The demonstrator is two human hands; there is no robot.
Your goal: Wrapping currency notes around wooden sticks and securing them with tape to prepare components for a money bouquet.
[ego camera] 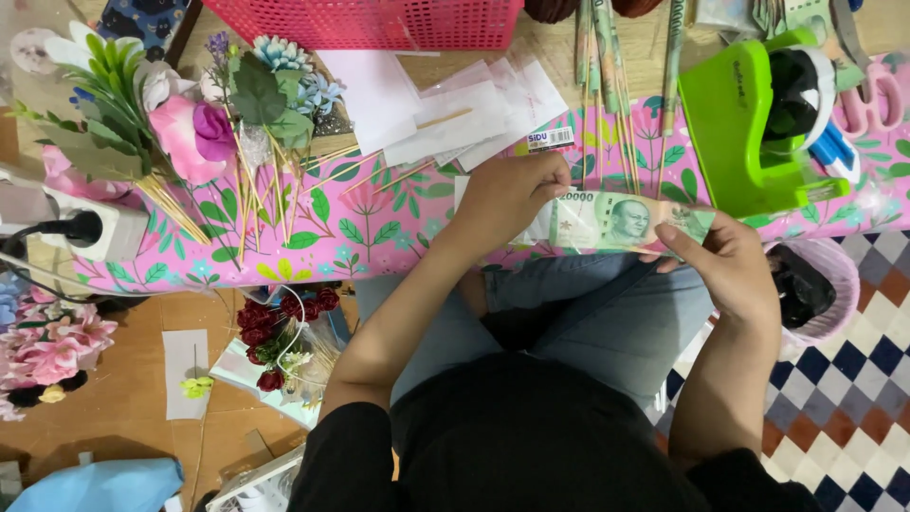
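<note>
A green banknote [621, 221] in a clear sleeve is stretched level between my two hands, above my lap in blue jeans. My left hand [510, 192] pinches its left end. My right hand [725, 263] pinches its right end. Just beyond the note lies the pink low table [379, 228] with a leaf pattern.
Artificial flowers on wooden skewers [204, 128] lie at the table's left. Clear plastic sleeves [455, 109] lie in the middle, a green tape dispenser [749, 123] and pink scissors [877, 100] at the right. A pink basket [379, 21] stands behind. A power strip [66, 228] and red roses [280, 332] lie left.
</note>
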